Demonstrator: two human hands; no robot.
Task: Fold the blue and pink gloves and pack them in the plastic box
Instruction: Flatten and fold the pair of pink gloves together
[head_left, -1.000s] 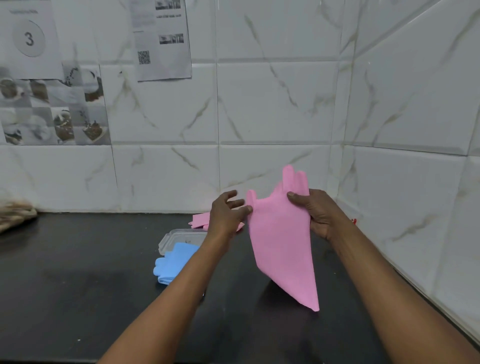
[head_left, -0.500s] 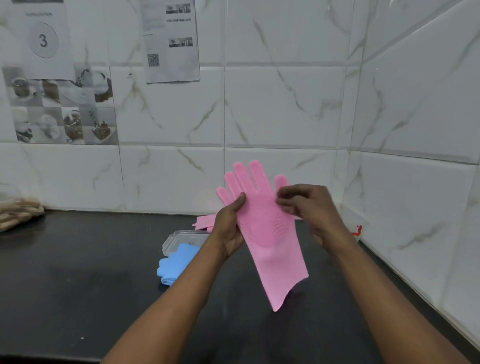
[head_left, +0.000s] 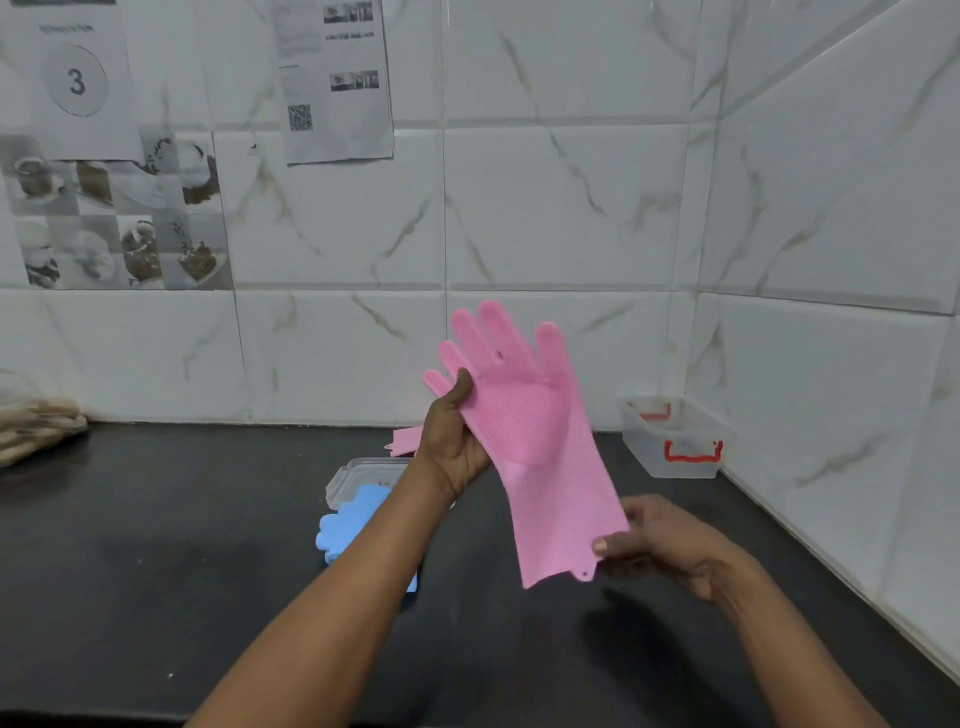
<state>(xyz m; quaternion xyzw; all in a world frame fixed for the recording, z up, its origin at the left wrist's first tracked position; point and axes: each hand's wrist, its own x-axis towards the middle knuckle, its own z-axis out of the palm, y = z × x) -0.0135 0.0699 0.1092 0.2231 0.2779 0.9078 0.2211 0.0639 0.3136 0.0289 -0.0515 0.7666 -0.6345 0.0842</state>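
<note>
I hold a pink glove (head_left: 540, 441) up in the air, fingers pointing up, bristled palm facing me. My left hand (head_left: 454, 436) grips it at the palm's left edge. My right hand (head_left: 660, 540) pinches the cuff's lower right corner. A second pink glove (head_left: 404, 441) lies on the black counter behind my left wrist, mostly hidden. A blue glove (head_left: 348, 525) lies flat on the counter, partly under my left forearm. The clear plastic box (head_left: 675, 439) with red handles stands in the back right corner.
A clear plastic lid (head_left: 358, 475) lies on the black counter (head_left: 156, 571) behind the blue glove. Beige cloth (head_left: 36, 428) sits at the far left by the wall. Tiled walls close in the back and right.
The pink glove has been turned flat with its palm towards me. My right hand slid from the glove's fingers down to the cuff corner. The plastic box came into view.
</note>
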